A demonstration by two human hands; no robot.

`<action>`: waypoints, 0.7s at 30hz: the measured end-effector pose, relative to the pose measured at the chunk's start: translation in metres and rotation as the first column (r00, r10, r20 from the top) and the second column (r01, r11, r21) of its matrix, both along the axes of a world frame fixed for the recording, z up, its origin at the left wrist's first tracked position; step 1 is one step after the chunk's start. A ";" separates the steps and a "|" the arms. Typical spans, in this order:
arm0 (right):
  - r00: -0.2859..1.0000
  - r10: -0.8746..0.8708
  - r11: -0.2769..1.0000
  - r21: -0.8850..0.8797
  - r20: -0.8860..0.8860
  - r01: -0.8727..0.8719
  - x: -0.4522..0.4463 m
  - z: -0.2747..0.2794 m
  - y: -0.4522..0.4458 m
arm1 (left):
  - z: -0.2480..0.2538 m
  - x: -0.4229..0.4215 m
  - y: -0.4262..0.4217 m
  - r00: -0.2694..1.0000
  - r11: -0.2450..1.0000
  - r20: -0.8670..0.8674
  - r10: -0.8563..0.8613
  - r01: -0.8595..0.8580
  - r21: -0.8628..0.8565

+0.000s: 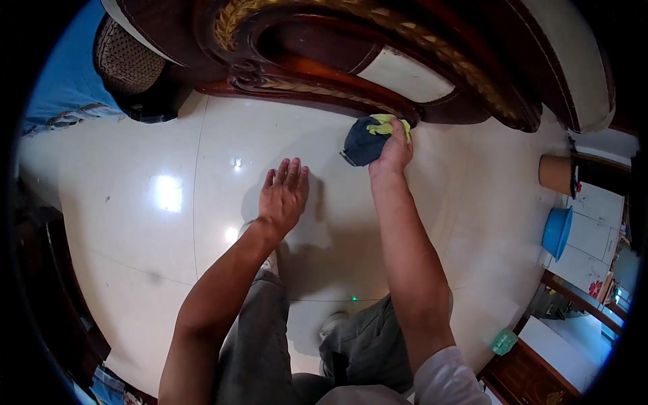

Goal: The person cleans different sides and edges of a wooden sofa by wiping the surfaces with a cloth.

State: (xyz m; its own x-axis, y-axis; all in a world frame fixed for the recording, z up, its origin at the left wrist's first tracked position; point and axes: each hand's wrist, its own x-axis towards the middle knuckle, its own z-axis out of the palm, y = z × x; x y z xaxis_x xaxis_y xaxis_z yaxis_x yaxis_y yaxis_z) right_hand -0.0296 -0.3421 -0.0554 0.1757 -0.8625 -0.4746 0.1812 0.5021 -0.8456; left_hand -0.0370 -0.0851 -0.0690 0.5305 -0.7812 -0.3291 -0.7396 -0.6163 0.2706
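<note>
Over the glossy tiled floor (155, 236), my left hand (283, 196) is held with its back up and its fingers apart, nothing in it. To its right, my right hand (397, 148) grips a dark grey and yellow-green cloth (366, 140). The cloth is bunched near the lower edge of a carved dark wood furniture piece (324, 91) with gold trim. My right fingers are partly hidden by the cloth.
At the upper left are a blue fabric (67, 74) and a brown patterned cushion-like item (127, 54). On the right stand a brown bin (557, 175), a blue basin (557, 233), white cabinets (594, 223) and a green item (503, 342).
</note>
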 end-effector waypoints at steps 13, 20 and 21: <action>0.970 0.207 0.862 0.445 0.126 -0.242 -0.031 0.013 -0.048 | -0.015 -0.003 0.005 0.999 0.996 0.052 -0.005 0.010 -0.085; 0.892 0.229 0.828 0.404 0.391 -0.390 -0.018 0.040 -0.023 | -0.023 -0.004 0.010 0.998 0.983 0.048 0.037 -0.027 -0.181; 0.894 0.218 0.826 0.415 0.391 -0.383 -0.015 0.043 -0.020 | -0.024 -0.004 0.010 0.998 0.985 0.042 0.038 -0.030 -0.173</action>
